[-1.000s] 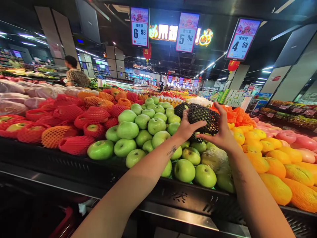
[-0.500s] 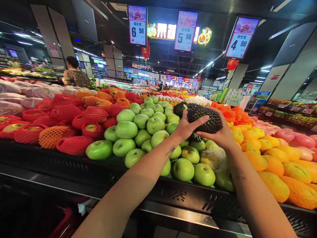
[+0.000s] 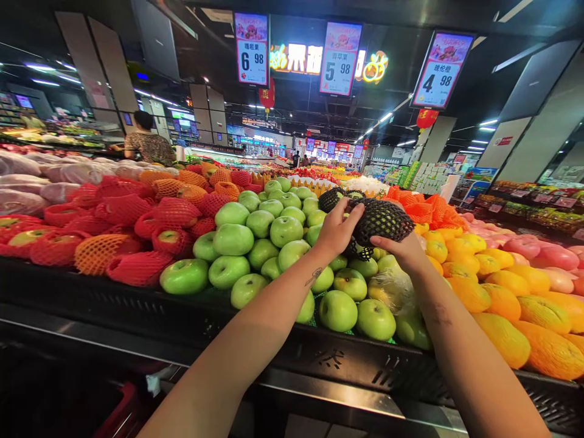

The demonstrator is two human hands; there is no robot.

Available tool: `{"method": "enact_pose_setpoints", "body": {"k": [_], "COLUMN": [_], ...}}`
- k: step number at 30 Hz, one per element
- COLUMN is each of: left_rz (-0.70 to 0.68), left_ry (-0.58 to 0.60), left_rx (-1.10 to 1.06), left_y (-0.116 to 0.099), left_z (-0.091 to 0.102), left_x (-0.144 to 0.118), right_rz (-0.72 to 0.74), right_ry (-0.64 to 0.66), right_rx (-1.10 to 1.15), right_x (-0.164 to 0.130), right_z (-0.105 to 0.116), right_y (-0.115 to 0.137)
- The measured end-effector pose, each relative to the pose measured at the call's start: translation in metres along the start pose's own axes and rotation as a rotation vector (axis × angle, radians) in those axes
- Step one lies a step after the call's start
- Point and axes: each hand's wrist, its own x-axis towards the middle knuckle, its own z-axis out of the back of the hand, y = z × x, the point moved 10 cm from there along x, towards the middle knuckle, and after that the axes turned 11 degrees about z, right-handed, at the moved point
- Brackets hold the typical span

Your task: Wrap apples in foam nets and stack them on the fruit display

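Fruit (image 3: 382, 220) in black netting: one, clamped between left hand (image 3: 335, 230) and right hand (image 3: 404, 249), fingers curled on it. Three price signs (image 3: 338, 59) hang above the stand (image 3: 347, 359).

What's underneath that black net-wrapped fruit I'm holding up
Under the black net-wrapped fruit, held by the left hand and right hand, lie green apples on the display. More black netting hangs beneath; the hands cover what sits directly below.

A rounded fruit wrapped in a black foam net sleeve (image 3: 382, 220) sits raised above the heaped green apples, lying roughly level, its mesh stretched open and dark green skin showing through.
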Motion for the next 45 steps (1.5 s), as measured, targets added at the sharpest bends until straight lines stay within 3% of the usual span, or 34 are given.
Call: {"method": "enact_pose_setpoints", "body": {"k": [6,11,14,16,28,32,45], "left_rz": [0.011,0.027,0.02,0.02,0.002,0.01,0.001], "left_ry": [0.004,0.003,-0.01,-0.033,-0.062,-0.07,-0.064], "left_rx": [0.042,0.106,0.123,0.129,0.151,0.155,0.201], "left_y": [0.001,0.003,0.003,0.004,0.005,0.005,0.004], "left_z": [-0.002,-0.003,-0.002,0.001,0.005,0.006,0.006], "left_x": [0.0,-0.001,0.0,0.001,0.002,0.002,0.003], "right_rz": [-0.055,-0.018,-0.144,-0.246,-0.368,-0.382,-0.171], "right_ry": [-0.084,-0.259,-0.332,-0.296,0.333,0.302,0.111], "right_rx": [-0.014,-0.361,-0.597,-0.695,-0.836,-0.826,-0.844], "right_x": [0.003,0.002,-0.008,-0.013,-0.022,-0.022,-0.012], "right_z": [0.018,0.063,0.089,0.094,0.035,0.036,0.045], "right_y": [-0.006,-0.009,-0.028,-0.042,-0.072,-0.071,-0.057]}}
